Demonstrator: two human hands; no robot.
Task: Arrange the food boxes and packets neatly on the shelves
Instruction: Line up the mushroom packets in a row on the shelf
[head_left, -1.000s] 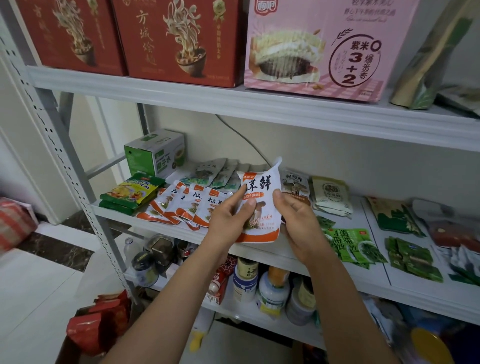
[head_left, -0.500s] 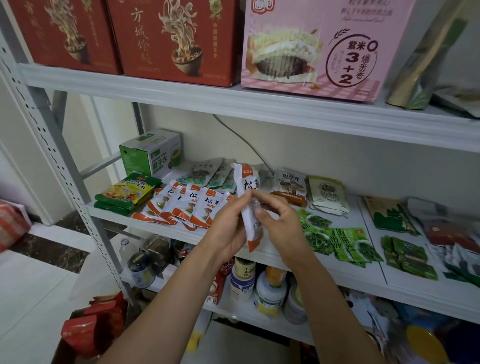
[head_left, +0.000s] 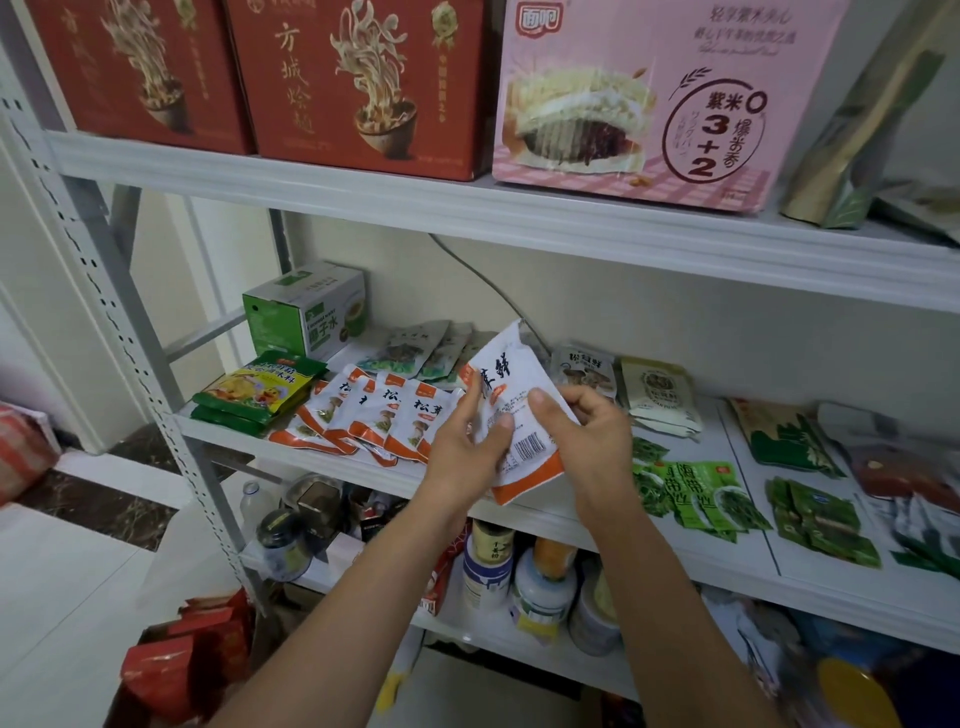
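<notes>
Since the middle shelf (head_left: 727, 452) beneath both hands already bears an overlapping row of matching packets (head_left: 374, 415) just left of the left hand (head_left: 462, 452), the step in hand is judged to be adding the white-and-orange packet (head_left: 514, 379) to that row. Next, levelling and a short leftward placement are probably called for. The packet is held tilted between the hands, pinched by the left hand and the right hand (head_left: 587, 431), thumbs pressed on its face.

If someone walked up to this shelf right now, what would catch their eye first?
Most likely the white and orange packet at the centre, gripped by the left hand and right hand in front of the middle shelf. Above, two red boxes and a pink box line the top shelf.
</notes>
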